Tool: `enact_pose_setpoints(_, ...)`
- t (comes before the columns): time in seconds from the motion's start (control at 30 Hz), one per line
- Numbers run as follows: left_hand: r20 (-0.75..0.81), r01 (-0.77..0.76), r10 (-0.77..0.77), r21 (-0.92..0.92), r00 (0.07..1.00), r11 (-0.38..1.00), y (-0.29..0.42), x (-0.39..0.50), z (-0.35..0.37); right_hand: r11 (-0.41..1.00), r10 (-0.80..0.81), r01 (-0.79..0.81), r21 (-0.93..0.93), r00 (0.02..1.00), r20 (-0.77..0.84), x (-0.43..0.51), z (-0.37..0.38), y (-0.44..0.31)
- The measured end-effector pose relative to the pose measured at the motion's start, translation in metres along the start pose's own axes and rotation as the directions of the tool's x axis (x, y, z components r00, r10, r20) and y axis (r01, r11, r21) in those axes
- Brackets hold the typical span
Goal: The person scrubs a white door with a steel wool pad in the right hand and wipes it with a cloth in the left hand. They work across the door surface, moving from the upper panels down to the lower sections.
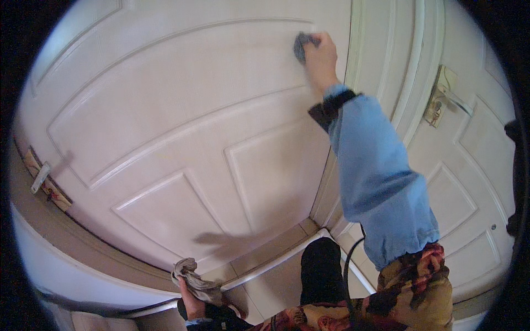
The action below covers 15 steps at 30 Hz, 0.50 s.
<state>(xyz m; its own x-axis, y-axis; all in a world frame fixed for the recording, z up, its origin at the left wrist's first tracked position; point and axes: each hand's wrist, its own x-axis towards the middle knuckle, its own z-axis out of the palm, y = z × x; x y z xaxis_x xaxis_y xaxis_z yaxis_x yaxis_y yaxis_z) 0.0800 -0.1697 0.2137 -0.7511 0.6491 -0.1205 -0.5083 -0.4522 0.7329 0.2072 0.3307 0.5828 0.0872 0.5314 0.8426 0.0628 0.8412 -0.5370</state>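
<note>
Before me stands a white panelled door (198, 107). Up near its right edge, my right hand (324, 58) grips a dark grey scouring pad (301, 47) and holds it against the panel. A light blue sleeve with a dark cuff covers that forearm. Low at the bottom left, my left hand (191, 300) holds a bunched beige cloth (192, 277), away from the door's surface. The fingers of the left hand are partly hidden by the cloth.
A lever handle (40, 178) sits on the door's left side. To the right, past the door frame (372, 58), another white door has a lever handle (455, 99) with a key in its plate. A pale raised strip (281, 262) crosses the tiled floor (265, 289). A black cable (348, 269) hangs beside me.
</note>
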Motion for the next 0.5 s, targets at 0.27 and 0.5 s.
enact_pose_setpoints(0.27,-0.040,-0.033,0.035,0.050,0.999,0.998,-0.004,0.004,-0.013,0.997,-0.023,0.024,-0.078,1.000,0.013,-0.031,0.000,0.011)
enact_pose_setpoints(0.5,0.062,-0.059,0.057,0.023,0.996,0.998,-0.006,0.004,-0.019,0.960,-0.276,0.272,-0.070,0.959,-0.059,0.005,0.010,-0.017)
